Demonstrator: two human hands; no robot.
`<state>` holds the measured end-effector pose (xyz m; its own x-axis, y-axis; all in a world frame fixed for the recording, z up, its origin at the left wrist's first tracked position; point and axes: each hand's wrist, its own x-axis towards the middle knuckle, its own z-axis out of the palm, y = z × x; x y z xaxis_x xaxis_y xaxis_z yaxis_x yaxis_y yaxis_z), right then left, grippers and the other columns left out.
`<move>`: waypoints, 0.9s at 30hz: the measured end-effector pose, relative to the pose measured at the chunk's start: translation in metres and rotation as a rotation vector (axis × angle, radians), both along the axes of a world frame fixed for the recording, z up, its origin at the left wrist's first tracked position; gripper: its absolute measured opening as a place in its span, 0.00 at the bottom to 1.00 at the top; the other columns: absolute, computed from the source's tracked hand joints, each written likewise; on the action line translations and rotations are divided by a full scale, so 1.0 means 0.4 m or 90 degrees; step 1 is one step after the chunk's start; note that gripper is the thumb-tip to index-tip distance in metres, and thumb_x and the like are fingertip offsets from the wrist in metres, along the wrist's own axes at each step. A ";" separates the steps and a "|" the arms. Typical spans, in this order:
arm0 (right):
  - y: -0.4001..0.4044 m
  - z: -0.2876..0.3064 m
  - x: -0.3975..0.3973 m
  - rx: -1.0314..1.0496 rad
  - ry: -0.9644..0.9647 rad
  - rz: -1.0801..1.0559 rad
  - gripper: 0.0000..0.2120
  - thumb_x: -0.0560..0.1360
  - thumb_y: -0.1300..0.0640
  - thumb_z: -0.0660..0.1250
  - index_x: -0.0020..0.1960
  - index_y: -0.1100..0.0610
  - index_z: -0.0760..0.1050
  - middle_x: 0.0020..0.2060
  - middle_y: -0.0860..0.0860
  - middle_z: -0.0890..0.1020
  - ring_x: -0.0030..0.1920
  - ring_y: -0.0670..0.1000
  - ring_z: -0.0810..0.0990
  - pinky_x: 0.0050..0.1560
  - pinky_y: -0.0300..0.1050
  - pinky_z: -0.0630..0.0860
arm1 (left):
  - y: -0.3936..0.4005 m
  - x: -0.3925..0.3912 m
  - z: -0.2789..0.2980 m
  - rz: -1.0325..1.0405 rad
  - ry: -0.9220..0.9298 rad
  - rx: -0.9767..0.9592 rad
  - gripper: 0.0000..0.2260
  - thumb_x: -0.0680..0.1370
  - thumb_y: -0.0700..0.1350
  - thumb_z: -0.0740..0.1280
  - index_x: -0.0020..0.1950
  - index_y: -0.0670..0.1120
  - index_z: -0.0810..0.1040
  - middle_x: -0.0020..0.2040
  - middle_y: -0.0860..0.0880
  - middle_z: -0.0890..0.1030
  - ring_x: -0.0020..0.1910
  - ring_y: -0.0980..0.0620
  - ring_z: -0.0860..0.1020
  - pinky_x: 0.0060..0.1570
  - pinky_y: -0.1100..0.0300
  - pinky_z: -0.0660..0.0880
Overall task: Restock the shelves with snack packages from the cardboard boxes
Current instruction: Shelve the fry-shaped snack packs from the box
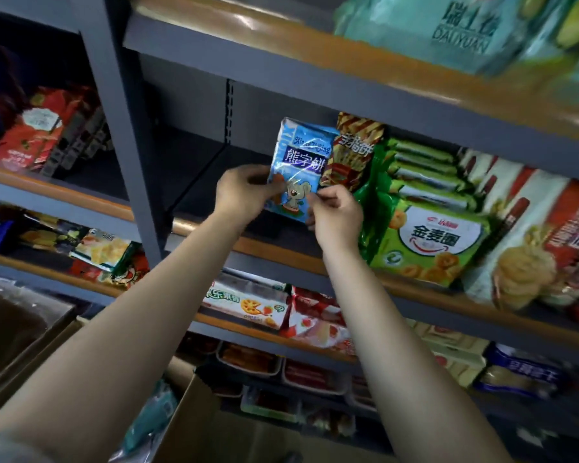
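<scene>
2 bare forearms reach into view, ending in the left hand (241,192) and right hand (336,217). No rings, watch or gloves show. A blurred grey-blue sleeve edge (4,444) sits at the lower left corner.

Blue snack packet (298,168): glossy plastic film, creased, with bright glare streaks. Green biscuit packs (428,238): shiny plastic wrap. Red striped packet (351,152): glossy foil-like film. Shelf frame (121,128): grey painted metal, matt and smooth. Shelf edge strip (415,289): orange-brown, smooth, semi-gloss, catching light. Cardboard box (194,426): brown paperboard, matt and dull.
</scene>
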<state>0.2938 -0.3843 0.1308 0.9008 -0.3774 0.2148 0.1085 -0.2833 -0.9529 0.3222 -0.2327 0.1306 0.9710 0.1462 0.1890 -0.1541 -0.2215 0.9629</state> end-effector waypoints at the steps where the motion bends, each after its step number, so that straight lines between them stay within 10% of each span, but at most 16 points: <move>1: -0.006 -0.006 0.029 0.018 0.020 -0.008 0.11 0.74 0.58 0.72 0.36 0.48 0.74 0.34 0.54 0.82 0.33 0.58 0.81 0.40 0.61 0.82 | -0.013 0.020 -0.006 0.003 0.009 -0.029 0.12 0.72 0.47 0.78 0.53 0.48 0.87 0.44 0.53 0.86 0.44 0.57 0.83 0.43 0.64 0.78; 10: -0.015 -0.033 0.181 0.206 0.171 0.094 0.19 0.76 0.66 0.62 0.64 0.51 0.75 0.58 0.54 0.81 0.56 0.55 0.81 0.43 0.45 0.80 | -0.058 0.147 -0.020 -0.155 0.067 -0.178 0.17 0.75 0.31 0.71 0.64 0.37 0.79 0.53 0.45 0.83 0.48 0.53 0.82 0.43 0.67 0.77; 18: -0.022 -0.008 0.250 0.236 0.202 0.163 0.17 0.78 0.65 0.60 0.63 0.48 0.73 0.63 0.54 0.78 0.62 0.56 0.77 0.45 0.48 0.77 | -0.087 0.234 -0.024 -0.174 0.088 -0.106 0.26 0.75 0.30 0.70 0.73 0.42 0.73 0.57 0.49 0.80 0.39 0.67 0.79 0.33 0.76 0.71; 24: -0.027 -0.015 0.273 0.293 0.204 0.190 0.17 0.78 0.63 0.61 0.63 0.47 0.74 0.57 0.53 0.81 0.58 0.53 0.80 0.47 0.47 0.78 | -0.085 0.275 -0.049 -0.252 0.083 -0.144 0.37 0.67 0.38 0.76 0.75 0.39 0.68 0.69 0.39 0.77 0.66 0.43 0.78 0.65 0.52 0.77; 27: -0.028 -0.008 0.272 0.324 0.213 0.187 0.12 0.80 0.59 0.60 0.60 0.49 0.75 0.52 0.52 0.81 0.55 0.53 0.80 0.49 0.47 0.78 | -0.085 0.275 -0.050 -0.235 0.095 -0.153 0.34 0.70 0.36 0.75 0.76 0.38 0.68 0.69 0.39 0.77 0.66 0.45 0.78 0.64 0.56 0.77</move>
